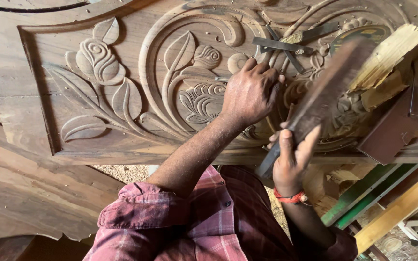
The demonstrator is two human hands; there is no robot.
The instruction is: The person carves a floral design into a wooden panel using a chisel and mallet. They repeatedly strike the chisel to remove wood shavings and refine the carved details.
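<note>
A large carved wooden panel (pixel 122 96) with leaves, roses and scrolls fills the upper view. My left hand (pixel 250 92) rests fisted on the carving near its middle, closed around a chisel whose shaft is mostly hidden under the fingers. My right hand (pixel 291 159) grips the handle of a long wooden mallet (pixel 325 96), blurred, raised at a slant above the panel just right of the left hand. A red thread circles my right wrist.
Several metal chisels (pixel 281 46) lie crossed on the panel beyond my left hand. A pale splintered wood block (pixel 388 58) and a dark flat piece (pixel 393 130) sit at the right. Green and yellow boards (pixel 378 193) lie below right; another wood slab (pixel 25 193) lower left.
</note>
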